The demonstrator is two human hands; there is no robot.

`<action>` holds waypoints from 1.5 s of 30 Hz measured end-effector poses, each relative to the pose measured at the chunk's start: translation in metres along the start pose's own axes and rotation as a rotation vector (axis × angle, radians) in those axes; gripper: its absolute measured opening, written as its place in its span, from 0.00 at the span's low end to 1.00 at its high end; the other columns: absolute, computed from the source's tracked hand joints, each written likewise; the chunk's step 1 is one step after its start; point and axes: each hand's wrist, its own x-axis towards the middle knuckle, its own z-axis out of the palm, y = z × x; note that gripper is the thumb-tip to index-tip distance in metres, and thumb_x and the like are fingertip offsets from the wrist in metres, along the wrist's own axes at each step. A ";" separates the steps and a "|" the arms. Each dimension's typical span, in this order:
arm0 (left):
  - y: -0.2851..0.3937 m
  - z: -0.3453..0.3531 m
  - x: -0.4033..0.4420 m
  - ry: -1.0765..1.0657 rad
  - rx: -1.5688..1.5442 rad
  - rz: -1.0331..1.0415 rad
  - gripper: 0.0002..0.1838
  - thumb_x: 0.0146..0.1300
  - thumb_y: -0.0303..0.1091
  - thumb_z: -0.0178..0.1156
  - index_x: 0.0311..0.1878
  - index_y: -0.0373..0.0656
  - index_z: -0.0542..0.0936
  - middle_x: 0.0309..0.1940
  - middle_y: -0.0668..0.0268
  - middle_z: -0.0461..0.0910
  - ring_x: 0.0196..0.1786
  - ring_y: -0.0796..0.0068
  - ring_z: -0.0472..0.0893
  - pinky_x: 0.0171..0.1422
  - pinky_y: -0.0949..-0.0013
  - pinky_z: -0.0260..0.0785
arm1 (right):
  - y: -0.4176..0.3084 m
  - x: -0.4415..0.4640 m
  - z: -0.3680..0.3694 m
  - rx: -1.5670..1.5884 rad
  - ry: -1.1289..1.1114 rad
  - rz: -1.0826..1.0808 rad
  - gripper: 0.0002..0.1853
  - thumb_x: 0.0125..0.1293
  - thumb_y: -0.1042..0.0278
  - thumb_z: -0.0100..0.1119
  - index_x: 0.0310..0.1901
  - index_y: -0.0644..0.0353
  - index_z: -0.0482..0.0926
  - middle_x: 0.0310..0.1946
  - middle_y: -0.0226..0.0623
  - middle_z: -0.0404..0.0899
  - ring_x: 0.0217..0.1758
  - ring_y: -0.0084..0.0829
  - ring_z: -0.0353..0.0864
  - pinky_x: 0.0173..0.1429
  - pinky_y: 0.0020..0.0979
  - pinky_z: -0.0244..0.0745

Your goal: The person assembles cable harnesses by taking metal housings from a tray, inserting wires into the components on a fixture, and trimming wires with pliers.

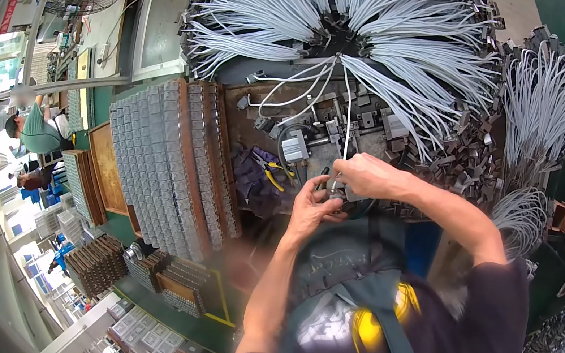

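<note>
My right hand (369, 175) pinches the lower end of a white cable (347, 117) that runs down from the big fan of cables. Just below and to the left, my left hand (314, 207) has its fingers closed round a small metal part (335, 193) at that cable end. The two hands nearly touch, close in front of my body. Behind them stands a metal fixture (294, 147) on the bench, with yellow-handled pliers (270, 173) on a dark cloth to its left.
White cable bundles (351, 11) spread across the back. Small metal blocks (464, 160) are heaped at the right, near a hanging cable bundle (548, 107). Stacked trays of grey parts (154, 157) stand at the left. Another person (44, 133) is at the far left.
</note>
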 end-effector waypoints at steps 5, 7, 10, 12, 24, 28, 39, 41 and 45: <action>-0.013 0.000 0.006 0.050 -0.048 0.097 0.32 0.65 0.22 0.68 0.68 0.36 0.62 0.48 0.51 0.83 0.37 0.58 0.89 0.39 0.61 0.87 | 0.002 -0.003 0.013 -0.017 0.068 -0.011 0.09 0.61 0.73 0.60 0.39 0.69 0.74 0.26 0.56 0.81 0.35 0.59 0.83 0.38 0.52 0.75; -0.017 0.003 0.009 0.062 -0.064 0.114 0.28 0.65 0.21 0.68 0.65 0.36 0.65 0.47 0.51 0.84 0.38 0.58 0.89 0.38 0.61 0.87 | 0.009 -0.004 0.014 -0.041 0.039 0.002 0.09 0.68 0.70 0.59 0.40 0.68 0.74 0.28 0.57 0.82 0.35 0.58 0.83 0.39 0.50 0.76; -0.018 0.008 0.014 0.110 -0.047 0.125 0.20 0.66 0.22 0.68 0.57 0.36 0.70 0.43 0.54 0.84 0.36 0.60 0.89 0.36 0.62 0.87 | 0.014 -0.007 0.014 -0.008 0.073 -0.006 0.09 0.70 0.70 0.58 0.39 0.68 0.73 0.27 0.56 0.81 0.34 0.58 0.83 0.38 0.50 0.76; -0.017 0.010 0.017 0.117 -0.096 0.088 0.16 0.67 0.23 0.68 0.52 0.38 0.72 0.40 0.56 0.84 0.34 0.62 0.89 0.34 0.62 0.87 | 0.013 -0.009 0.011 0.000 0.091 -0.017 0.11 0.69 0.67 0.60 0.38 0.68 0.73 0.26 0.55 0.81 0.33 0.58 0.83 0.37 0.49 0.76; 0.002 0.022 0.077 0.181 -0.180 0.065 0.22 0.64 0.27 0.71 0.55 0.35 0.70 0.33 0.63 0.81 0.30 0.74 0.83 0.27 0.67 0.81 | 0.018 0.010 -0.016 -0.216 0.096 0.000 0.33 0.54 0.41 0.75 0.34 0.68 0.72 0.25 0.54 0.81 0.33 0.56 0.84 0.37 0.47 0.78; 0.014 0.025 0.079 0.264 0.003 0.155 0.34 0.63 0.30 0.73 0.65 0.34 0.64 0.49 0.53 0.80 0.36 0.69 0.85 0.35 0.66 0.84 | 0.025 0.015 -0.022 -0.337 0.146 -0.062 0.26 0.58 0.49 0.71 0.34 0.67 0.72 0.23 0.52 0.81 0.30 0.53 0.84 0.35 0.47 0.78; -0.007 0.002 0.054 0.286 -0.070 0.261 0.30 0.67 0.28 0.69 0.68 0.35 0.67 0.64 0.53 0.73 0.52 0.61 0.86 0.51 0.64 0.84 | 0.036 0.028 -0.023 -0.520 0.073 -0.100 0.22 0.52 0.59 0.74 0.34 0.66 0.72 0.21 0.48 0.81 0.29 0.50 0.86 0.33 0.45 0.79; -0.007 0.001 0.052 0.293 -0.111 0.271 0.29 0.67 0.28 0.69 0.67 0.34 0.67 0.63 0.54 0.74 0.53 0.62 0.86 0.51 0.65 0.84 | 0.035 0.028 -0.021 -0.557 0.020 -0.076 0.21 0.52 0.60 0.73 0.35 0.67 0.73 0.21 0.48 0.81 0.29 0.50 0.86 0.33 0.45 0.79; -0.003 -0.002 0.048 0.321 -0.135 0.274 0.28 0.68 0.28 0.68 0.67 0.34 0.67 0.62 0.54 0.75 0.52 0.62 0.86 0.51 0.66 0.83 | 0.047 0.033 -0.012 -0.521 0.068 -0.082 0.20 0.54 0.60 0.71 0.36 0.67 0.74 0.20 0.47 0.81 0.28 0.49 0.86 0.32 0.44 0.79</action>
